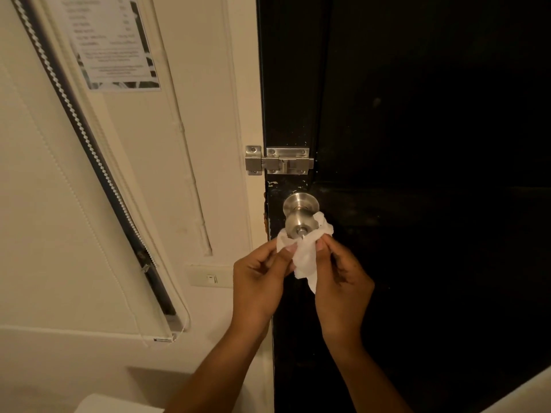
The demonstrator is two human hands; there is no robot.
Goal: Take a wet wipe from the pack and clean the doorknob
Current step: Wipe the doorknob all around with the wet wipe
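Note:
A round steel doorknob (pixel 299 217) sticks out of a black door (pixel 417 174) near its left edge. A white wet wipe (pixel 307 254) is bunched under the knob and wraps up around its lower and right side. My left hand (pixel 258 283) pinches the wipe's left part just below the knob. My right hand (pixel 343 281) pinches its right part, fingertips close to the knob's underside. Both hands hold the same wipe and a tail of it hangs down between them. The wipe pack is not in view.
A steel slide bolt (pixel 278 160) bridges door and frame above the knob. A cream wall (pixel 179 204) lies to the left, with a light switch (pixel 211 277), a printed notice (pixel 113 43) and a window blind (pixel 44 204) with cords.

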